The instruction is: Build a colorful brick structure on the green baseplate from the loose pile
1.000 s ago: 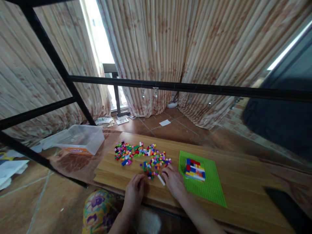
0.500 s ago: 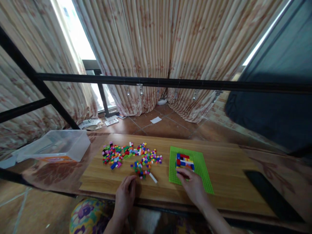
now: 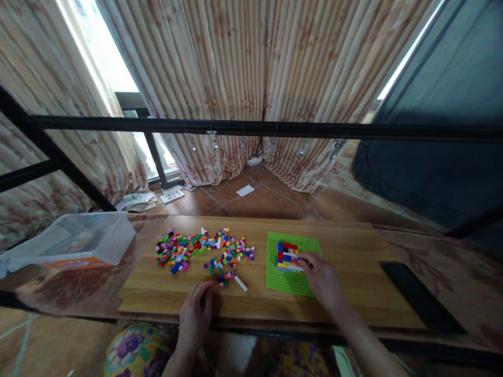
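A green baseplate (image 3: 288, 280) lies on the wooden board (image 3: 353, 283). On it stands a small block of red, blue, yellow and white bricks (image 3: 287, 256). My right hand (image 3: 322, 277) rests on the plate with its fingertips pinched against the right side of that block; what they hold is too small to see. My left hand (image 3: 195, 314) lies curled at the board's near edge, just below a pile of small coloured bricks (image 3: 204, 250). A white strip (image 3: 240, 283) lies beside the pile.
A clear plastic tub (image 3: 78, 243) stands at the left. A black metal rail (image 3: 251, 127) crosses the view above the board. A dark flat object (image 3: 420, 303) lies at the right. Curtains hang behind, with papers on the tiled floor.
My right hand left the brick pile and moved right onto the green baseplate, up to the brick block. My left hand stayed put. The view panned right.
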Demonstrator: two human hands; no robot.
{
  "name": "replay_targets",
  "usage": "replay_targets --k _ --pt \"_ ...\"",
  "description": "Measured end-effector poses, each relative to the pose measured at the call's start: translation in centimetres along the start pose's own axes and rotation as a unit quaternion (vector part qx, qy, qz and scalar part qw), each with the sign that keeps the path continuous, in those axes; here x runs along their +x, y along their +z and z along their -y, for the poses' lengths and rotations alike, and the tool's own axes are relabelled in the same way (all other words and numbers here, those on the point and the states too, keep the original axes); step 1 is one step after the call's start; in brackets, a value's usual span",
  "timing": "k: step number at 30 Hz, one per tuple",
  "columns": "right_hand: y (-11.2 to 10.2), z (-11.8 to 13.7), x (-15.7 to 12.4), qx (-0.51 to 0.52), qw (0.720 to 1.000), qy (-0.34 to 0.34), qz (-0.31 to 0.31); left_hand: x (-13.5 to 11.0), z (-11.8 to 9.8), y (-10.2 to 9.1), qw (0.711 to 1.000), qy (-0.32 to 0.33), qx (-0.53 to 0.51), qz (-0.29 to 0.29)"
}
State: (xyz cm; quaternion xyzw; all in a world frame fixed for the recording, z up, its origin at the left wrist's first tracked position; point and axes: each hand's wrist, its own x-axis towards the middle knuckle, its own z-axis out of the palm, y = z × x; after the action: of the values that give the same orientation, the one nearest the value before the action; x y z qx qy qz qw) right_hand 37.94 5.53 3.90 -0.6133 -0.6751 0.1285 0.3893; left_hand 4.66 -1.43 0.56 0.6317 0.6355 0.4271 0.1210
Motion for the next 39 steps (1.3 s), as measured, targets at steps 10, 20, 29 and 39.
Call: replay_targets --k 10,20,29,39 --pt "1.4 -1.5 0.0 -0.053 0.998 -0.021 -0.019 -0.1 0.0 -0.1 1.0 -0.009 -0.005 0.003" --pt "2.2 -1.8 -0.1 0.035 0.996 0.048 -0.069 -0.2 0.0 0.0 1.0 -0.008 -0.004 0.004" --pt "2.3 -2.1 -0.4 0.053 0.994 0.058 -0.074 -0.2 -0.1 -0.1 1.0 -0.002 0.001 0.001" --pt "2.4 -2.0 -0.9 -0.003 0.995 -0.006 -0.095 -0.3 0.3 0.0 1.0 0.007 0.009 0.001"
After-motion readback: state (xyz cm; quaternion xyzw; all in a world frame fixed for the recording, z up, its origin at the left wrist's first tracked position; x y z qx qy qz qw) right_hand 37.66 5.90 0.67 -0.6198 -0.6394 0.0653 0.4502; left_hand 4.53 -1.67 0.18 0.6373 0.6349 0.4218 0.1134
